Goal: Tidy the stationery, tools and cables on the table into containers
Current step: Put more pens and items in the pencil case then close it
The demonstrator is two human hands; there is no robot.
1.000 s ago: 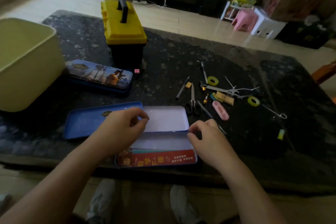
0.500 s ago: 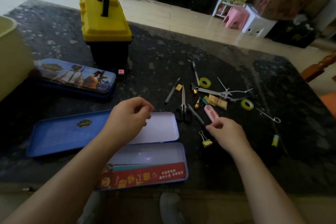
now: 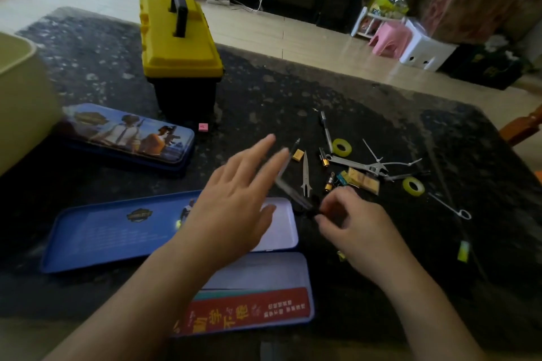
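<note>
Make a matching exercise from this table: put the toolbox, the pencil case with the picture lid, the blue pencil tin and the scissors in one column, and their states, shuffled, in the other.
Things
1. toolbox
2. picture pencil case
3. blue pencil tin
4. scissors

States
A. lying open, nearest the person
B. pinched at the handles by the right hand
C. shut, black handle standing up
D. shut, lying flat

Pairs: 1-C, 2-D, 3-A, 4-B
</note>
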